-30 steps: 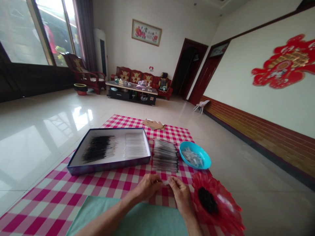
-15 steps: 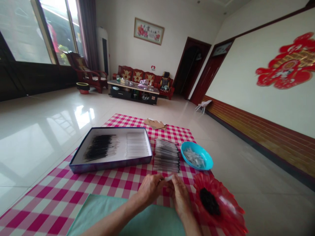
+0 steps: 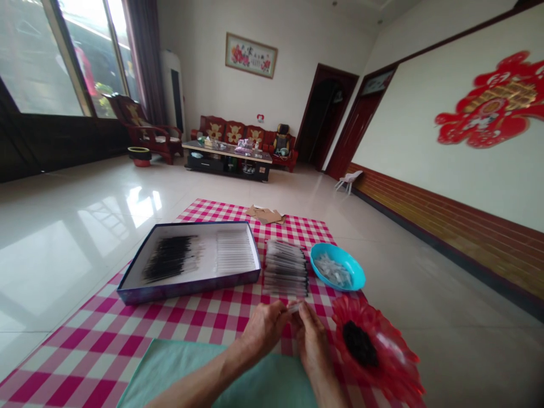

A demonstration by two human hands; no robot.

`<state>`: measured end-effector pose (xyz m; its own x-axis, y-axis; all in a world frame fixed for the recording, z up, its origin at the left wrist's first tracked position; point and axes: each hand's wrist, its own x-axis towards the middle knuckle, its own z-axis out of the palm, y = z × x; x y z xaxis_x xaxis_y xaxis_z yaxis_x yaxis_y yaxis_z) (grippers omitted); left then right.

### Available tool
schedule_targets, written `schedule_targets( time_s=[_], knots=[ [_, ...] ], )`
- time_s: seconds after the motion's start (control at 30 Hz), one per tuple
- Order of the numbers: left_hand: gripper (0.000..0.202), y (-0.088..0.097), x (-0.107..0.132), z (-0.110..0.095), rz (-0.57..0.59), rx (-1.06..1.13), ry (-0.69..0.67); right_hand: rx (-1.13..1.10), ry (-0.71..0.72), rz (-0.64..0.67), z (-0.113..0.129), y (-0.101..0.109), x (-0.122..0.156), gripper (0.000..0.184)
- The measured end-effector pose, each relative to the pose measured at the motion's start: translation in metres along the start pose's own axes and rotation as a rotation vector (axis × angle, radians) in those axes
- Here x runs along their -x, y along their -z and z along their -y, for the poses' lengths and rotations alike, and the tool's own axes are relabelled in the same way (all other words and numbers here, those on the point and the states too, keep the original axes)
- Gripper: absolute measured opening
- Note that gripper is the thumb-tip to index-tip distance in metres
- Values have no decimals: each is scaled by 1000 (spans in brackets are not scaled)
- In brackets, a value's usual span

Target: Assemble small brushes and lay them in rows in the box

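Note:
My left hand (image 3: 266, 328) and my right hand (image 3: 312, 337) meet low on the checkered cloth (image 3: 199, 323). Both pinch a small clear tube (image 3: 295, 307), whose details are too small to tell. Just ahead of them stands a stack of slim pen-like tubes (image 3: 285, 269). A blue bowl (image 3: 352, 273) of small clear parts sits to its right. Beside my right hand lies a red flower-shaped plate (image 3: 385, 340) with a black heap on it. A dark-rimmed box (image 3: 189, 290) holds rows of black-tipped and clear tubes.
A green mat (image 3: 272, 382) lies under my forearms. Cardboard scraps (image 3: 263, 215) lie at the cloth's far edge. Past the cloth, shiny floor tiles run to a low table (image 3: 227, 153) and a red wooden sofa (image 3: 232, 133).
My hands have come closer together around the small clear tube, and my left hand has moved slightly right. The view has shifted a little.

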<state>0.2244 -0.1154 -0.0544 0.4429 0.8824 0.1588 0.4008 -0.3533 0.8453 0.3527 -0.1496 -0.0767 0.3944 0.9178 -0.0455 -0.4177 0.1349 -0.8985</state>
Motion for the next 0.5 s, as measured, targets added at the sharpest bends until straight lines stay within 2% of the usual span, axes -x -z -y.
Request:
schedule_targets(
  time_s=[0.07,0.17,0.23,0.3,0.33,0.43,0.5],
  knots=[
    [34,6,-3,-1,177,354,188,-7,-4,47,5,0,2,21],
    [43,13,-5,2,532,826,531,-10,2,157,13,-3,6,18],
    [45,15,-2,6,652,998,608,-33,-22,226,16,-4,8,17],
    [44,14,0,10,636,1018,530,-81,-71,251,16,-4,8,17],
    [42,12,1,10,581,960,450,-117,-94,235,14,-4,8,19],
    [40,8,2,7,309,546,163,-218,-159,157,8,-5,5,31],
    [36,6,1,2,130,236,20,-237,-181,128,3,-5,3,37]
  ],
)
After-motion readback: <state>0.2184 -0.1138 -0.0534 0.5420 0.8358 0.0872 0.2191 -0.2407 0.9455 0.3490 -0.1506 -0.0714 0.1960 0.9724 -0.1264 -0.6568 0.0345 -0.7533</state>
